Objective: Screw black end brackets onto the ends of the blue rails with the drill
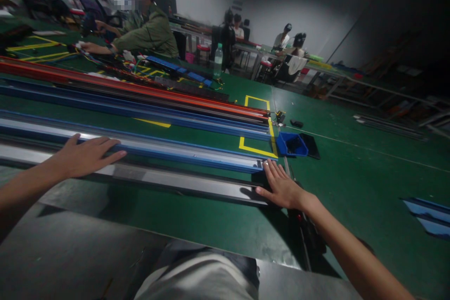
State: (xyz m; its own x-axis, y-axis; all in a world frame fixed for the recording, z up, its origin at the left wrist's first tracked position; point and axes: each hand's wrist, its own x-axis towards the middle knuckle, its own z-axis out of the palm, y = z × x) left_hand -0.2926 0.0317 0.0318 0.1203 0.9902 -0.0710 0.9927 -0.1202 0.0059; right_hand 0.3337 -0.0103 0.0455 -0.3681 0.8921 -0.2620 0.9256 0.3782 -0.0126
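A long blue-edged metal rail [183,150] lies across the green table [344,168], and a grey rail [176,183] runs just in front of it. My left hand [86,155] lies flat on the blue-edged rail, fingers stretched out. At the right ends of these two rails, my right hand [279,187] presses flat with its fingers spread, holding nothing.
More long rails, red [140,88] and blue [158,115], lie further back. A blue bin [291,144] and a black flat object [311,145] sit past the rail ends by yellow tape marks. A person in a green jacket [151,33] works at the far left; others sit at rear tables.
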